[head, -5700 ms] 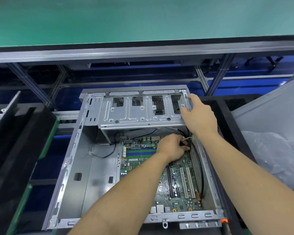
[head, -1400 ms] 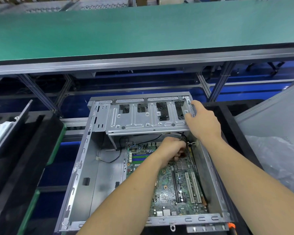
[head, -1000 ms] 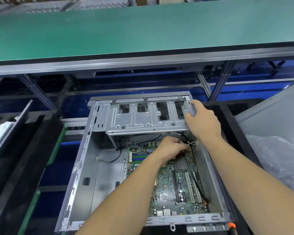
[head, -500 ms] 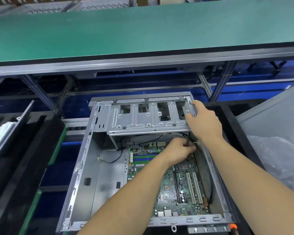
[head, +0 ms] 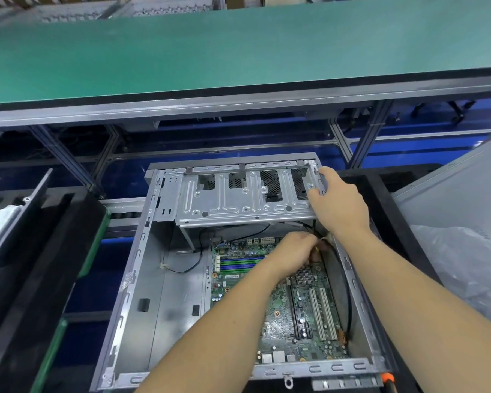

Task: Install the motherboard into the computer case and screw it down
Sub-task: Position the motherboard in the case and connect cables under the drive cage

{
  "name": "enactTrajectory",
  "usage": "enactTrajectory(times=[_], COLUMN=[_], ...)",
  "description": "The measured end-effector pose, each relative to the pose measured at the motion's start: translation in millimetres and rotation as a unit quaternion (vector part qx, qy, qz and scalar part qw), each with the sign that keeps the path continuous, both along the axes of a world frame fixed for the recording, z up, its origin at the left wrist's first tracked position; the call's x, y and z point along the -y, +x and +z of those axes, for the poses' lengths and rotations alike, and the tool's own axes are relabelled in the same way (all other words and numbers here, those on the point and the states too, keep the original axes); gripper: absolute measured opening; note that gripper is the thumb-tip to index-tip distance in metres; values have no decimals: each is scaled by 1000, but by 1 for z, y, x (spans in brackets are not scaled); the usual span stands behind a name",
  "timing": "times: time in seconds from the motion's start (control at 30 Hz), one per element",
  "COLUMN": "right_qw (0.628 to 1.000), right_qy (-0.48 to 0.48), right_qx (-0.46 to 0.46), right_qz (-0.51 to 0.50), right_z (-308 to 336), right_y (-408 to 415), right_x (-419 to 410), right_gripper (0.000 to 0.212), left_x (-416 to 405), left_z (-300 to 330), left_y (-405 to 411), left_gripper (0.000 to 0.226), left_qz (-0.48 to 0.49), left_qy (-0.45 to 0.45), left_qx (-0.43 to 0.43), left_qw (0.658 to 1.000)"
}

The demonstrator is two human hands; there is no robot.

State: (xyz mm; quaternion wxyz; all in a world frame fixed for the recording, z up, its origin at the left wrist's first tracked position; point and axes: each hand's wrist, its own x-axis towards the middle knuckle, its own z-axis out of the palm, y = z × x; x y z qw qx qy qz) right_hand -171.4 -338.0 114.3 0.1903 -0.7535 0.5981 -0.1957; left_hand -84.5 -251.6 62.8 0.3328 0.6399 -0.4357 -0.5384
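Left hand (head: 291,255): forearm extended forward, fingers curled, pinching; right hand (head: 336,204): arm extended forward, fingers curled in grip.

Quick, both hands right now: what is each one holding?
Left hand: fingers curled at the cable over the motherboard; what it pinches cannot be told.
Right hand: grips the drive cage at its right end.

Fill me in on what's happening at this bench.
A person is working inside an open computer case lying on its side. The motherboard already sits in the case. The right hand grips the corner of the metal drive cage at the top. The left hand is curled over the board's upper right corner, by a black cable; what it pinches is hidden. No screwdriver is in either hand.
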Motion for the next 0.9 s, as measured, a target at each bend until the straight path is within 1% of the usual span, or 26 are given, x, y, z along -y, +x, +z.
enactTrajectory(times=[0.13, 0.2, 0.3, 0.37, 0.53, 0.63, 0.73, 0.9], right_qw=[1000, 1000, 1000, 1000, 1000, 1000, 1000, 1000], right_qy=[5, 5, 3, 1, 0, 1, 1, -7], right_qx=[-2, -2, 0, 2, 2, 4, 1, 4], right_qz=[1, 0, -1, 2, 1, 2, 1, 0], right_z=[2, 2, 3, 3, 1, 2, 3, 2], right_y=[0, 0, 0, 0, 0, 0, 1, 0], right_x=[-1, -1, -2, -2, -1, -1, -2, -2], right_gripper=[49, 49, 49, 48, 49, 48, 49, 48], left_x=[-4, -5, -4, -1, 1, -2, 0, 4], left_z=[-6, -14, -22, -23, -31, -34, -35, -32], left_y=[23, 30, 29, 24, 19, 20, 17, 11], left_gripper=[26, 27, 21, 17, 25, 28, 30, 27], left_qz=[9, 14, -7, -27, -75, -113, -122, -111], left_qy=[11, 12, -13, -27, -33, -34, -40, -39], left_qx=[-1, 24, 121, 203, 307, 322, 352, 330], left_qw=[1000, 1000, 993, 978, 948, 939, 927, 937])
